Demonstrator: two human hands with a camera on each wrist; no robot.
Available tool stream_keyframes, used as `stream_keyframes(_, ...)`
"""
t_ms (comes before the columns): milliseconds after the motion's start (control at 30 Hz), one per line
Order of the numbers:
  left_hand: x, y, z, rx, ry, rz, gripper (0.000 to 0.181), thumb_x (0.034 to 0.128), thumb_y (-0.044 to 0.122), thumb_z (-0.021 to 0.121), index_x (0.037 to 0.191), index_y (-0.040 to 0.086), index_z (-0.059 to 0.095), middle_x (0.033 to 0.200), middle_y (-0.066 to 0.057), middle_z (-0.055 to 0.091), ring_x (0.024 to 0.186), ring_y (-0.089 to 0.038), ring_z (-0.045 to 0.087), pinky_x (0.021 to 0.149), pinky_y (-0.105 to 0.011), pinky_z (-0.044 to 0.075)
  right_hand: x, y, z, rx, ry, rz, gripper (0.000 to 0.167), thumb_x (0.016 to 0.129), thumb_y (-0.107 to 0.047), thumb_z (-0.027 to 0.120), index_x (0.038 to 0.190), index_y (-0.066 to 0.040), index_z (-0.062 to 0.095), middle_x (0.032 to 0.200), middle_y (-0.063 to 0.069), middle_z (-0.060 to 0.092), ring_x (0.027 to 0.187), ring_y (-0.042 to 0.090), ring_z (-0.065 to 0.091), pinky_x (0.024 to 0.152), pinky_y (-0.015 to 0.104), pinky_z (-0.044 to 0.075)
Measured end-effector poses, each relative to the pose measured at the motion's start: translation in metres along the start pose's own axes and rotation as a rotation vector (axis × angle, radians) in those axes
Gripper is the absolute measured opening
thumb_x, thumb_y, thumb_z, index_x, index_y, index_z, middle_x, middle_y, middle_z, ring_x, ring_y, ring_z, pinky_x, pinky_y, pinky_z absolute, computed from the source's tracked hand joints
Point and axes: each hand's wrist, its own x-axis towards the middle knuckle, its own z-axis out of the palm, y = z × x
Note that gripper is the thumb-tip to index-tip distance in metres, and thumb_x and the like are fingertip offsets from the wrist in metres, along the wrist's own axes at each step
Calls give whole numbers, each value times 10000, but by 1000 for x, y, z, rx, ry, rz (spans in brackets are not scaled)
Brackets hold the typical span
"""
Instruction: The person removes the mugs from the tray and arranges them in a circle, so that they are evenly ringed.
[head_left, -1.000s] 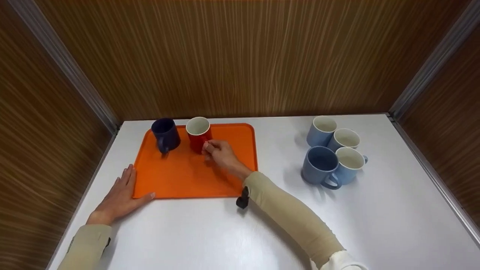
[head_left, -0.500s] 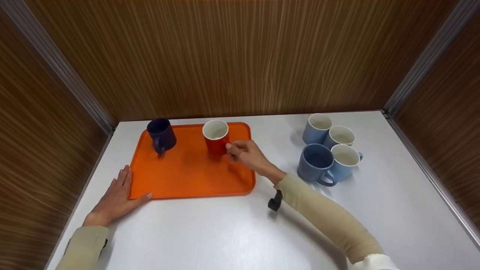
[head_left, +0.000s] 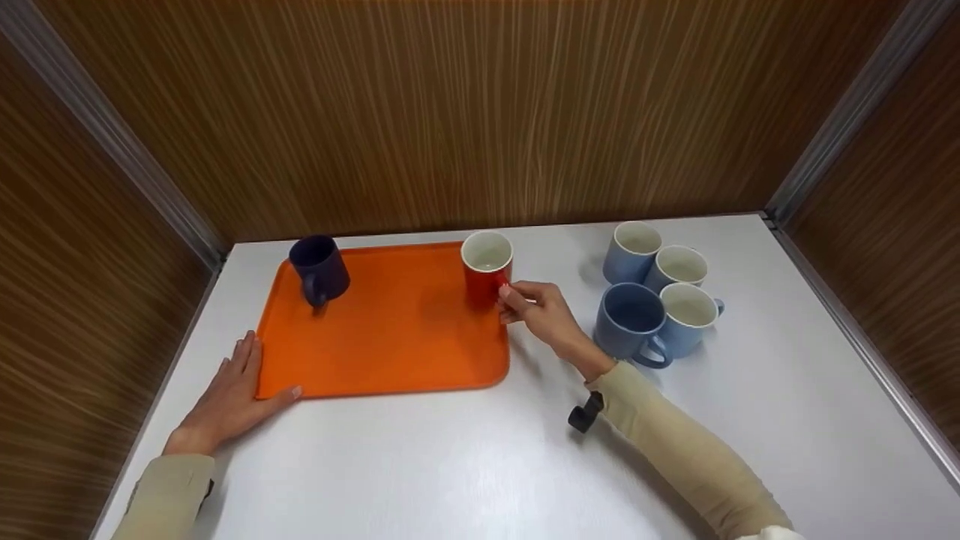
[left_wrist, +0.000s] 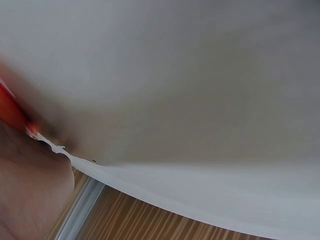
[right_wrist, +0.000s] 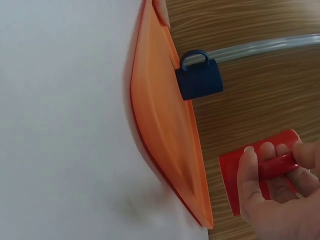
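Observation:
My right hand (head_left: 544, 311) pinches the handle of a red mug (head_left: 484, 281) with a white inside. In the head view the mug is upright over the right edge of an orange tray (head_left: 382, 337); the right wrist view shows the red mug (right_wrist: 232, 175) raised off the tray, fingers curled through its handle. My left hand (head_left: 229, 405) lies flat at the tray's near left corner, fingers along the left rim and thumb at the front rim. A dark blue mug (head_left: 321, 266) stands at the tray's back left, handle toward me.
Right of the tray, several blue mugs stand close together on the white table (head_left: 420, 457): a darker one (head_left: 619, 337) in front, a light blue one (head_left: 686, 334) beside it, others behind. Wood-grain panels (head_left: 450, 112) enclose the back and sides.
My right hand has carried the red mug rightward, from beside the dark blue mug to the tray's right edge. The left hand, tray and other mugs stay as they were.

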Motion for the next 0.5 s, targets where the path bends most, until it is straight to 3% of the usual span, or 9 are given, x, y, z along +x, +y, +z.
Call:
stream_keyframes(167, 0, 2, 0, -5, -5, 3, 1231, 963, 718, 626, 1687, -10, -53, 1788, -203, -135, 1640, -497, -27, 1315, -678, -8, -3, 3, -7, 24, 107, 24, 332, 1089, -276, 644, 1171, 29, 746, 1029, 151, 721, 866, 223, 702, 888, 262, 640)
stream_keyframes(367, 0, 4, -1, -12, 3, 16, 1222, 965, 700, 637, 1690, -7, -46, 1788, -216, -117, 1638, -501, -19, 1311, -690, 1, -6, 7, -14, 79, 182, 26, 341, 1094, -236, 634, 1175, 86, 715, 1119, 274, 674, 814, 191, 687, 848, 222, 632)
stream_keyframes(500, 0, 4, -1, -5, -2, 10, 1222, 965, 710, 628, 1691, 0, -53, 1789, -207, -123, 1642, -491, -24, 1314, -684, 1, -7, 9, -17, 74, 236, 49, 334, 1100, -234, 625, 1203, 70, 716, 1151, 294, 663, 780, 162, 684, 834, 191, 615)
